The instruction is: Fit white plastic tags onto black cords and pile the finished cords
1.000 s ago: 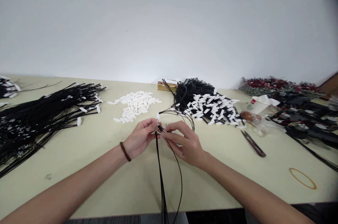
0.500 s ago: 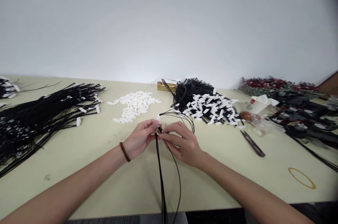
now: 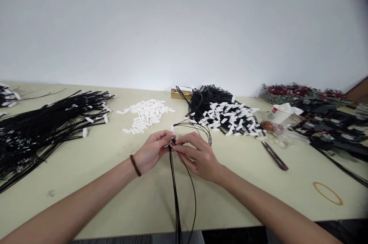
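Note:
My left hand (image 3: 153,149), a brown band at its wrist, is closed on a small white connector (image 3: 172,129) that pokes up past the thumb. Black wires (image 3: 174,186) hang from the grip and drop over the table's front edge. Close beside it, my right hand (image 3: 199,156) pinches a black wire (image 3: 193,186) near the connector. This wire bows out to the right of the others. More thin black wires (image 3: 205,129) loop away behind the right fingers. The fingers hide where wire and connector meet.
Loose white connectors (image 3: 146,113) lie in a pile beyond my hands. Black cables with white ends (image 3: 230,119) sit right of it; a long cable bundle (image 3: 51,129) lies left. Thread snips (image 3: 274,156), a paper cup (image 3: 280,113) and a yellow ring (image 3: 327,193) are on the right.
Hardly anything differs. Both hands keep the same grip and place, and the hanging wire has swung very slightly left.

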`<action>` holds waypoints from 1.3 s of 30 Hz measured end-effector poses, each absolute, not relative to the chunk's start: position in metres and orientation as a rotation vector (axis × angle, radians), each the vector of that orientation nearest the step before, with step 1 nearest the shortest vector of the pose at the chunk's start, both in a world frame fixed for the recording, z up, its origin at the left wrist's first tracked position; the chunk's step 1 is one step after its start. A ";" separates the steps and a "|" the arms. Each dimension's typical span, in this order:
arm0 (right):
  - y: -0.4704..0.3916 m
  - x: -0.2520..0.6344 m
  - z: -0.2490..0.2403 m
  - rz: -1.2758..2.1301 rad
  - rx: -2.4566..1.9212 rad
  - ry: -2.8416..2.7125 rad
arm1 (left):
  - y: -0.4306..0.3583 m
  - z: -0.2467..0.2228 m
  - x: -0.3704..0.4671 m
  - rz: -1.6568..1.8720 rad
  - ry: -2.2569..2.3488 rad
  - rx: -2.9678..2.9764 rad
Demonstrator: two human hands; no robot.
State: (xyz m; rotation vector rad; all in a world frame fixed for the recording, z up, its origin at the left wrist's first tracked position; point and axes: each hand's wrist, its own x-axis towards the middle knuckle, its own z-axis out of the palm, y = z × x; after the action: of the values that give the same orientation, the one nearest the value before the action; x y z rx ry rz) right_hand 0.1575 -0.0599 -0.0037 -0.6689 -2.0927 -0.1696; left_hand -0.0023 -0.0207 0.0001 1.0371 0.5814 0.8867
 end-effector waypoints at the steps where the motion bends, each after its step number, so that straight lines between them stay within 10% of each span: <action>1: -0.060 0.158 -0.004 -0.171 -0.670 -2.094 | -0.021 0.000 -0.002 0.887 0.581 1.037; 39: -0.059 0.157 -0.004 -0.133 -0.647 -2.113 | -0.021 -0.002 -0.003 0.873 0.565 1.050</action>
State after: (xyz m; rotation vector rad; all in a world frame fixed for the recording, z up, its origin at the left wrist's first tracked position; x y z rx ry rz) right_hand 0.1570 -0.0594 -0.0037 -0.6468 -2.1128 -0.1328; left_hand -0.0029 -0.0207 -0.0022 1.0504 0.5654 0.8726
